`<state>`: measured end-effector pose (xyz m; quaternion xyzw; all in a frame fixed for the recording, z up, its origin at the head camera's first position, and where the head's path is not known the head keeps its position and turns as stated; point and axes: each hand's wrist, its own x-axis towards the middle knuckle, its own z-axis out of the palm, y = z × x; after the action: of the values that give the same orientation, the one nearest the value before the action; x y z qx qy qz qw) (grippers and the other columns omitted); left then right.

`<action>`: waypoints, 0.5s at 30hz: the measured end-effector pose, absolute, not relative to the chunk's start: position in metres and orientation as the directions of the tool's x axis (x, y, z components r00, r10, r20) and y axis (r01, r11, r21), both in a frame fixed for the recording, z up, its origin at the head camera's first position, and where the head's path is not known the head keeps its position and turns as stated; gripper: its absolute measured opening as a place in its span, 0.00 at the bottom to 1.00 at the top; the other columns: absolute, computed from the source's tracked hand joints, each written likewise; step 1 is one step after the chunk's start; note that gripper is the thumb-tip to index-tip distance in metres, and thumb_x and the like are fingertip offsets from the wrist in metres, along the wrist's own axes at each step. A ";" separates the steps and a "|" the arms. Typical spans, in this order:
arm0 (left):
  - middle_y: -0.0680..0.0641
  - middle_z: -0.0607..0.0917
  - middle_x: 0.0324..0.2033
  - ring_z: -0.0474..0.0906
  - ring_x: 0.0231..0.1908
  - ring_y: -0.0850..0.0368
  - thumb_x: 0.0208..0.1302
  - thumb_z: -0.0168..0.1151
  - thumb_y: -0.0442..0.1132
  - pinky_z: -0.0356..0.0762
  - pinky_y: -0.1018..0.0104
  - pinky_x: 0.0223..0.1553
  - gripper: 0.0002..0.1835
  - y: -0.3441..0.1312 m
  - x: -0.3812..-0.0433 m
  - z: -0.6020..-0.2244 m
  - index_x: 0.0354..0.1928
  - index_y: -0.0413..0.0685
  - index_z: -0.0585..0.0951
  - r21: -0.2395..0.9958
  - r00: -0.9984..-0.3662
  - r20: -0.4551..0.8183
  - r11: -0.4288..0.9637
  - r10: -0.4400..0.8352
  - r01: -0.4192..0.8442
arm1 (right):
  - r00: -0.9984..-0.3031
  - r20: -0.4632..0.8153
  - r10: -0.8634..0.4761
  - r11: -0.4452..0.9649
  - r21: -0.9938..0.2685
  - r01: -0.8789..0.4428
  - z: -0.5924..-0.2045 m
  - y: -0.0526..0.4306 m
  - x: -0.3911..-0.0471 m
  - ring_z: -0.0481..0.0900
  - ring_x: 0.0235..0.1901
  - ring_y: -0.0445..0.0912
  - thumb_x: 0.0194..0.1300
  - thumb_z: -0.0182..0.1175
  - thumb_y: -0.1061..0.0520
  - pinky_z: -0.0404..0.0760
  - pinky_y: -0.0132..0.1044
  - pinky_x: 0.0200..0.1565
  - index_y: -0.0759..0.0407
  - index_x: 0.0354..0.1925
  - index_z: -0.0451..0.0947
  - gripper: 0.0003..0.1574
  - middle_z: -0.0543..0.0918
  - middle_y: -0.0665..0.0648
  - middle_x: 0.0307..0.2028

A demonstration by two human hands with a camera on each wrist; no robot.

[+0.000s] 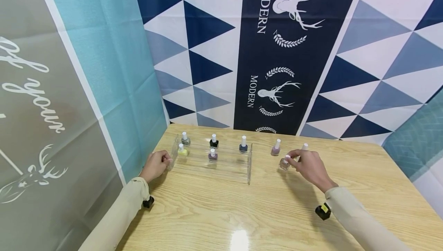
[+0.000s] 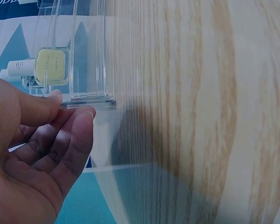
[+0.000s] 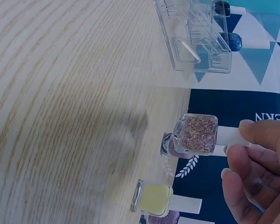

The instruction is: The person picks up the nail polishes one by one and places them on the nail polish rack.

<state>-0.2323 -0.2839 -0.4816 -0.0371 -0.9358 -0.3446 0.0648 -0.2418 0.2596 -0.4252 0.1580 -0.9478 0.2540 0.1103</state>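
My right hand [image 1: 313, 168] pinches the white cap of a nail polish bottle [image 3: 198, 134] filled with rose-coloured glitter, upright close over the table. At the left, my left hand [image 1: 156, 165] grips the end panel of a clear stepped acrylic rack [image 1: 249, 166] between thumb and fingers. On the rack's back tier stand a grey glitter bottle [image 1: 185, 141], a black bottle [image 1: 214, 143] and a dark blue bottle [image 1: 243, 148]. Its lower tier holds a yellow bottle [image 2: 51, 66] and a purple bottle [image 1: 212, 156].
Right of the rack, a lilac nail polish bottle [image 1: 275, 151] stands on the wooden table [image 1: 200, 212]. Another yellow bottle [image 3: 153, 199], partly hidden behind my right hand in the head view, stands with a purple bottle [image 3: 164, 219] behind it. Patterned cloth [image 1: 211, 51] hangs behind the table.
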 end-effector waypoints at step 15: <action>0.52 0.80 0.21 0.74 0.19 0.57 0.73 0.64 0.33 0.73 0.60 0.25 0.09 -0.284 -0.233 -0.483 0.31 0.43 0.82 0.649 -0.988 0.150 0.752 0.024 0.116 | -0.919 0.301 -0.255 0.820 -0.437 -0.371 -0.420 0.256 -0.240 0.79 0.19 0.38 0.70 0.68 0.55 0.75 0.36 0.22 0.61 0.43 0.88 0.10 0.89 0.55 0.32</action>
<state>-0.2326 -0.2841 -0.4827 -0.0375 -0.9335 -0.3504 0.0663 -0.2395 0.2563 -0.4199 0.1652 -0.9468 0.2508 0.1153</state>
